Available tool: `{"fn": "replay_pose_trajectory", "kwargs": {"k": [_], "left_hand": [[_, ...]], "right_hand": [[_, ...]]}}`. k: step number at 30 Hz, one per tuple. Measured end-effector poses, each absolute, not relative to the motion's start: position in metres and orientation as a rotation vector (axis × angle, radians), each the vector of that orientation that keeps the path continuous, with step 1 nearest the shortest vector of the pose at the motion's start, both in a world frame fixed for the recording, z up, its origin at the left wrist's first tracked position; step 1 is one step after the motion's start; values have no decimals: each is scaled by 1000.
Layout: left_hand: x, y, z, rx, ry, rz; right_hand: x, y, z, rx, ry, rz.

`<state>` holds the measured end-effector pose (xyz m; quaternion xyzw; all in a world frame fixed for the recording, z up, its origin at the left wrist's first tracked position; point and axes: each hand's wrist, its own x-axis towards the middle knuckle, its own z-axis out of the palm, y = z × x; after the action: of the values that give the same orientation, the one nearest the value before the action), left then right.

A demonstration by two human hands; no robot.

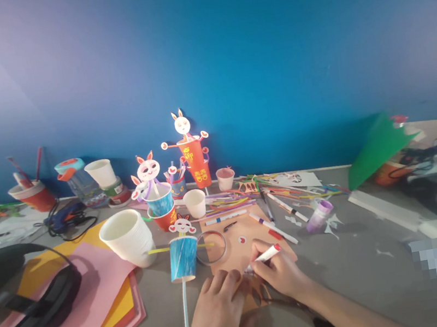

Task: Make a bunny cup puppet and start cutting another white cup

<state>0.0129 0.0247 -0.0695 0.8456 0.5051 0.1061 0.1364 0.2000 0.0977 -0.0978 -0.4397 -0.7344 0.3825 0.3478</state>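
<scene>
My right hand is closed around a white marker with a red cap, its tip down on a tan sheet of paper. My left hand lies flat with fingers stretched out, pressing the near edge of that sheet. A small red drawn shape shows on the paper just beyond the marker. A blue paper-cup rabbit on a straw stands just left of the sheet, beside a roll of clear tape.
A stack of white cups, pink and yellow paper sheets and a black headset lie left. Cup rabbits, loose markers and straws sit behind. A purple glue bottle and green paper cone are right.
</scene>
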Motion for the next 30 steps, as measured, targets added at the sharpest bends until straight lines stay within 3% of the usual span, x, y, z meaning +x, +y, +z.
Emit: {"fn": "replay_pose_trajectory", "kwargs": {"k": [30], "left_hand": [[12, 25, -72, 2475, 1462, 292]], "right_hand": [[202, 98, -103, -1122, -1908, 1020]]}}
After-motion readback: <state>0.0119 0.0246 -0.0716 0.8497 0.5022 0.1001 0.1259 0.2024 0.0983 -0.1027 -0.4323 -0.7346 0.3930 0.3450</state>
